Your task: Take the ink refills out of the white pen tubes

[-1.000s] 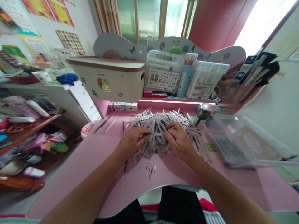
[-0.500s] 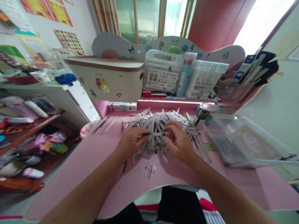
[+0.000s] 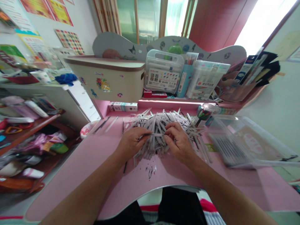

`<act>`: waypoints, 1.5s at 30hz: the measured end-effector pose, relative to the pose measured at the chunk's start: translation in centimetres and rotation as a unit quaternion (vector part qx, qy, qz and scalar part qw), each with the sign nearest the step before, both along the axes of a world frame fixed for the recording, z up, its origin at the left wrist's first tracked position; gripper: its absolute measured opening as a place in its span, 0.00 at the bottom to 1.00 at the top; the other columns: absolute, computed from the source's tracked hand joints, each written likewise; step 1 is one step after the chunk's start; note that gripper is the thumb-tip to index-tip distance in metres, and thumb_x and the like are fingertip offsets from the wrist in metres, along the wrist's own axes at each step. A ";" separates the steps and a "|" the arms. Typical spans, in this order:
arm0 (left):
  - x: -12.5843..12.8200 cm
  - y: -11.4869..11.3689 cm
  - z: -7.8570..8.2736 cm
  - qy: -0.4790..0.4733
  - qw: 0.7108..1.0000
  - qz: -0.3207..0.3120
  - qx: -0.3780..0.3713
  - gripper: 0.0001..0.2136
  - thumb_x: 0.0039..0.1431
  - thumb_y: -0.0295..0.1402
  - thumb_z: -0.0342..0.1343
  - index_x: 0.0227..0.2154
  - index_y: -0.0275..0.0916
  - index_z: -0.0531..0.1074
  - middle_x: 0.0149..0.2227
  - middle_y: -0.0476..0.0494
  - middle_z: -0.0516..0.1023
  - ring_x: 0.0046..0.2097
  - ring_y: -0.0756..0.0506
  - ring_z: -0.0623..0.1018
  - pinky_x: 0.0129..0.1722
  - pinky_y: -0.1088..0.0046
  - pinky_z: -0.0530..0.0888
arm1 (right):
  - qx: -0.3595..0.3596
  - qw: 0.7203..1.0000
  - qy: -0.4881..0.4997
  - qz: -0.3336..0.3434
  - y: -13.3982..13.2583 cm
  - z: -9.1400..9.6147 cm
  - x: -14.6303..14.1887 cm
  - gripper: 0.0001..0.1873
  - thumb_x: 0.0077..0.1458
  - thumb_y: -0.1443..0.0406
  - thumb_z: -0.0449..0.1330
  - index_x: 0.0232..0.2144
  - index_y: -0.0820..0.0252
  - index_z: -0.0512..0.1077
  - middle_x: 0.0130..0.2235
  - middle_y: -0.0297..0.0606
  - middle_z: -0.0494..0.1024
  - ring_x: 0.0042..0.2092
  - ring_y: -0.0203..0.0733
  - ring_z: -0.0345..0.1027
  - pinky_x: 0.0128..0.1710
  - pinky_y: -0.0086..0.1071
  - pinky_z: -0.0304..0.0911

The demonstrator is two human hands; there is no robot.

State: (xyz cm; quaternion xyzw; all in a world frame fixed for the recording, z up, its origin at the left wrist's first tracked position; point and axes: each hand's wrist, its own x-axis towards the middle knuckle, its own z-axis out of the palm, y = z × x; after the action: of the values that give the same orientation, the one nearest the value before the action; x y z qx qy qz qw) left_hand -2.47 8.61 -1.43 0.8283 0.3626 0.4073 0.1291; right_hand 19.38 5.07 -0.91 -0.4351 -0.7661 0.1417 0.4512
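My left hand [image 3: 133, 140] is closed, its thumb and fingers pinching one end of a slim whitish pen [image 3: 157, 135]. The other end meets the thumb and fingertips of my right hand [image 3: 179, 142], which is closed on it too. The pen lies level between both hands, just above a large heap of similar whitish pens [image 3: 153, 148] with some dark ends. Small black bits [image 3: 150, 172] are scattered on the pink desk [image 3: 93, 168] in front of the heap.
A clear plastic box [image 3: 255, 137] with a row of slim dark pens stands at right. A few loose sticks [image 3: 101, 125] lie at left. Behind are a lidded beige bin [image 3: 112, 82], marker cases [image 3: 164, 73] and a pen holder [image 3: 236, 90]. A can [image 3: 206, 111] stands beside the heap.
My right thumb and fingertips have closed in on the pen's right end, covering the dark tip that showed before. My left hand has stayed in place.
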 end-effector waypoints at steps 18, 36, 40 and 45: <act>-0.8 0.8 1.1 -0.360 0.910 0.092 -0.182 0.06 0.56 0.33 0.61 0.36 0.39 0.76 0.32 0.49 0.77 0.32 0.50 0.74 0.33 0.73 0.73 | 0.055 0.998 0.020 -0.016 -0.2 -0.5 -0.2 0.18 0.57 0.69 0.57 0.50 0.56 0.63 0.49 0.42 0.66 0.40 0.40 0.65 0.43 0.38 0.66; -1.7 1.8 1.2 -0.523 0.774 -0.009 -0.357 0.06 0.47 0.28 0.53 0.31 0.36 0.70 0.17 0.52 0.68 0.19 0.51 0.64 0.18 0.78 0.61 | 0.090 0.993 -0.072 0.019 -0.3 -1.9 -0.9 0.12 0.56 0.73 0.57 0.44 0.61 0.69 0.46 0.46 0.69 0.49 0.49 0.64 0.51 0.46 0.64; -2.2 1.7 1.5 -0.468 0.812 0.002 -0.349 0.06 0.43 0.27 0.50 0.27 0.38 0.67 0.17 0.53 0.66 0.20 0.51 0.63 0.21 0.76 0.61 | 0.096 0.992 -0.084 0.017 -0.3 -2.1 -0.9 0.13 0.56 0.73 0.57 0.44 0.61 0.69 0.46 0.46 0.69 0.50 0.49 0.63 0.51 0.47 0.64; -3.4 2.0 1.8 -0.247 0.922 0.122 -0.273 0.04 0.44 0.26 0.48 0.24 0.39 0.67 0.19 0.53 0.64 0.23 0.50 0.64 0.24 0.74 0.60 | 0.101 0.991 -0.088 0.014 -0.3 -2.1 -0.9 0.14 0.56 0.73 0.56 0.45 0.60 0.69 0.47 0.46 0.69 0.50 0.50 0.64 0.51 0.48 0.65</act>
State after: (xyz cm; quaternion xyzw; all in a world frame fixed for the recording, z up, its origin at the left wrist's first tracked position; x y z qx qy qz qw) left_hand -5.88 10.65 0.38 0.5834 0.5141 0.4971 0.3851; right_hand 18.44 4.81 -3.06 -0.3871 -0.8195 0.0309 0.4215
